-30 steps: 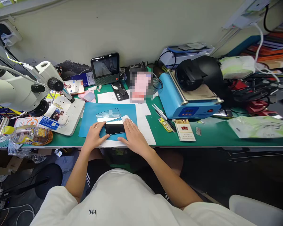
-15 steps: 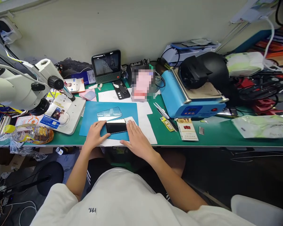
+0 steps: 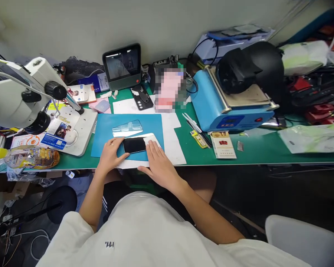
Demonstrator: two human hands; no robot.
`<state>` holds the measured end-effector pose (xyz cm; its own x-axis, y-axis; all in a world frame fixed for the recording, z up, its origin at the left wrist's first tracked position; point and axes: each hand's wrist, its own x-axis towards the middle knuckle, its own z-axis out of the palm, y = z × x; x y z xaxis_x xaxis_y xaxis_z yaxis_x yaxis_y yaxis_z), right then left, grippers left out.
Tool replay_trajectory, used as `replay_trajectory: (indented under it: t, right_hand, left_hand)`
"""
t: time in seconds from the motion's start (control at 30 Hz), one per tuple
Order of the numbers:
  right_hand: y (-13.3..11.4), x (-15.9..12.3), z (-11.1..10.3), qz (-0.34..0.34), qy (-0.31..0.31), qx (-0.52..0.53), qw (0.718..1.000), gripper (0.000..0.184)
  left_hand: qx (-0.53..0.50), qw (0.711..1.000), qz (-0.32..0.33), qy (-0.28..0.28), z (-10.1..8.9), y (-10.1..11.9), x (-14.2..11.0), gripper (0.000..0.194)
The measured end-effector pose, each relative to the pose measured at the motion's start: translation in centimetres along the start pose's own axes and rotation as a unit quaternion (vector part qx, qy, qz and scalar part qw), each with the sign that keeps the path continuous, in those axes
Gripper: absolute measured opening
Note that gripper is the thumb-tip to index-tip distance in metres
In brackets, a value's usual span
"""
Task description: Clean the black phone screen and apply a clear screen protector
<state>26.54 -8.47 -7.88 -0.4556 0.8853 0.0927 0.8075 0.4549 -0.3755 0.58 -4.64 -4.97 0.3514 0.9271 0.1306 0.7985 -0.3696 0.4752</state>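
Observation:
A dark-screened phone (image 3: 135, 145) lies face up on a blue mat (image 3: 102, 128). My left hand (image 3: 111, 154) grips its left end, with the fingers along the far edge and the thumb at the near corner. Over the right end, my right hand (image 3: 160, 159) presses a white wipe (image 3: 149, 137) onto the screen, its fingers close together and the thumb out to the side. Part of the wipe is hidden under those fingers. Just beyond the phone rests a clear glass screen protector (image 3: 127, 128). White paper (image 3: 174, 148) shows under and beside the mat.
A microscope (image 3: 36, 92) and a bottle with a yellow cap (image 3: 30, 156) stand at left. Behind the mat are a display device (image 3: 122, 66) and a black phone case (image 3: 141, 97). To the right are tweezers (image 3: 192, 121), a cigarette box (image 3: 223, 145) and a blue machine (image 3: 206, 100).
My right hand and the wipe have shifted slightly left across the phone's screen. My left hand keeps its grip. The whole view has tilted a little.

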Motion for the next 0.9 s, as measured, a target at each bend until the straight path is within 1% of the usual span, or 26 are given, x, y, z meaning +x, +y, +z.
replay_trajectory:
  t: [0.07,0.13,0.2,0.23,0.33,0.43,0.47,0.53,0.6,0.67,0.73,0.83,0.9]
  right_hand:
    - [0.2,0.5,-0.3,-0.001,-0.011,0.007,1.000,0.104]
    - [0.4,1.8,-0.6,0.018,-0.021,0.013,1.000,0.102]
    - [0.2,2.9,-0.5,0.046,-0.013,0.013,0.999,0.101]
    - [0.1,3.0,-0.4,0.056,-0.004,0.011,0.998,0.101]
    - [-0.7,1.4,0.2,0.051,0.016,0.005,0.999,0.102]
    - [-0.9,-0.2,0.3,0.032,0.005,0.003,0.999,0.102]
    - [-0.8,-0.1,0.1,0.030,0.000,0.004,1.000,0.103]
    - [-0.5,1.1,-0.3,0.033,-0.006,0.010,0.999,0.103]
    - [-0.4,2.7,-0.5,0.046,-0.007,0.011,0.999,0.103]
    - [-0.6,3.3,-0.4,0.059,-0.003,0.005,0.998,0.103]
    - [-1.0,2.6,0.0,0.060,0.002,-0.002,0.998,0.102]
    - [-1.0,0.8,0.5,0.040,0.007,-0.001,0.999,0.101]
    - [-0.6,0.8,0.3,0.028,0.000,0.006,1.000,0.100]
  left_hand:
    - [0.000,1.000,0.001,0.003,0.0,0.0,0.2,0.064]
    - [0.002,1.000,0.002,0.006,0.0,0.0,0.3,0.062]
    - [0.004,1.000,0.004,0.006,0.1,0.1,0.3,0.062]
    - [0.005,1.000,0.004,0.005,0.1,0.1,0.3,0.061]
    - [0.008,1.000,0.007,0.002,0.2,-0.1,0.1,0.062]
    - [0.007,1.000,0.008,0.002,0.1,-0.2,0.1,0.062]
    - [0.006,1.000,0.008,0.002,0.1,-0.2,0.2,0.063]
    - [0.005,1.000,0.004,0.003,0.1,-0.2,0.2,0.064]
    - [0.001,1.000,-0.001,0.002,0.1,-0.1,0.3,0.069]
    - [-0.007,1.000,-0.007,0.001,0.1,0.0,0.2,0.074]
    - [-0.012,1.000,-0.008,-0.001,0.2,0.0,0.1,0.076]
    - [-0.011,1.000,-0.006,-0.003,0.2,0.0,0.1,0.077]
    - [-0.008,1.000,-0.009,-0.006,0.2,-0.1,0.2,0.076]
